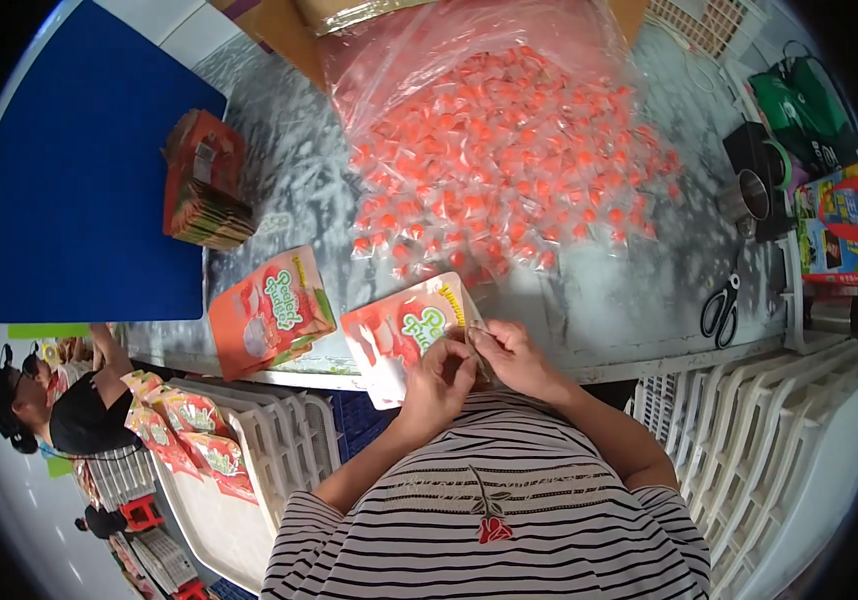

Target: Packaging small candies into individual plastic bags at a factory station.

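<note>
At the table's near edge I have a red and white candy pouch [389,335] with green and yellow print, tilted, its one end toward me. My left hand [439,382] is curled over its lower right part, thumb and fingers pinched together at the edge. My right hand [514,355] pinches the right edge of the same pouch; the fingertips partly hide what is between them. A second, similar pouch [274,312] lies flat to the left. Beyond my hands spreads a heap of small red candies [499,160] in clear wrappers.
A stack of pouches [211,185] stands at the left beside a blue board [89,170]. Black-handled scissors [721,312] and a metal cup [746,197] lie at the right. White crates [749,440] flank me; filled pouches [194,430] sit on the left ones. Another person [59,400] is further left.
</note>
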`<action>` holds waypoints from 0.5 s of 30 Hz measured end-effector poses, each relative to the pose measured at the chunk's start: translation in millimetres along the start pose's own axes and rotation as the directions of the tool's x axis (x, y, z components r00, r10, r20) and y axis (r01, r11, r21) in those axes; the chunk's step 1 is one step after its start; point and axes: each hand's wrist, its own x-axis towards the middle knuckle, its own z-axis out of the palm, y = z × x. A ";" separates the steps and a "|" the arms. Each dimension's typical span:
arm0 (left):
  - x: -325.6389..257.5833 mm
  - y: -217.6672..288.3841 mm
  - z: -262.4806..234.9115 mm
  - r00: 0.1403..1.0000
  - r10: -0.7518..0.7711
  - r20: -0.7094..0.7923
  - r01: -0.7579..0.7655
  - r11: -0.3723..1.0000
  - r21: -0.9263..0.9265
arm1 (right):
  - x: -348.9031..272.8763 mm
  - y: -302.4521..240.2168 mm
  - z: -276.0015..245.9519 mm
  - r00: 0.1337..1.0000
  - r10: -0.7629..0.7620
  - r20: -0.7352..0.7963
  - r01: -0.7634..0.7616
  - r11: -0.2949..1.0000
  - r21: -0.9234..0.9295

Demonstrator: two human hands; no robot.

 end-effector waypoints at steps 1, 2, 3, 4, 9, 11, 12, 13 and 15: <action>-2.5 5.2 0.2 0.986 0.164 0.003 -0.151 0.902 0.405 | -1.5 0.0 -0.2 0.998 -0.064 -0.002 0.062 0.980 -0.190; -1.4 17.8 2.0 0.955 0.291 0.057 -0.282 0.833 0.477 | 2.6 10.4 -0.3 0.996 -0.085 0.010 0.085 0.980 -0.177; 2.1 25.8 -1.5 0.954 0.291 0.069 -0.289 0.834 0.470 | -0.6 18.3 -2.2 0.996 -0.084 -0.003 0.082 0.980 -0.180; 5.5 31.7 -10.8 0.875 0.399 0.273 -0.477 0.617 0.626 | -0.7 15.3 2.5 0.988 -0.152 -0.015 0.145 0.965 -0.220; 14.9 48.0 -38.1 0.662 0.349 0.663 -0.722 0.057 0.690 | -2.3 3.7 6.7 0.981 -0.194 0.007 0.187 0.938 -0.293; 15.8 55.1 -44.5 0.633 0.346 0.693 -0.727 -0.043 0.685 | -4.1 -6.0 6.4 0.982 -0.184 0.031 0.184 0.926 -0.331; 16.2 57.1 -47.6 0.561 0.318 0.764 -0.778 -0.112 0.618 | -4.1 -9.6 6.0 0.984 -0.172 0.056 0.180 0.912 -0.368; 16.3 60.2 -47.6 0.481 0.284 0.830 -0.824 -0.177 0.538 | -3.3 -11.2 5.8 0.984 -0.173 0.047 0.178 0.912 -0.370; 16.0 66.6 -45.1 0.450 0.256 0.856 -0.842 -0.199 0.502 | -1.1 -14.6 7.0 1.000 -0.003 -0.003 0.001 0.951 -0.309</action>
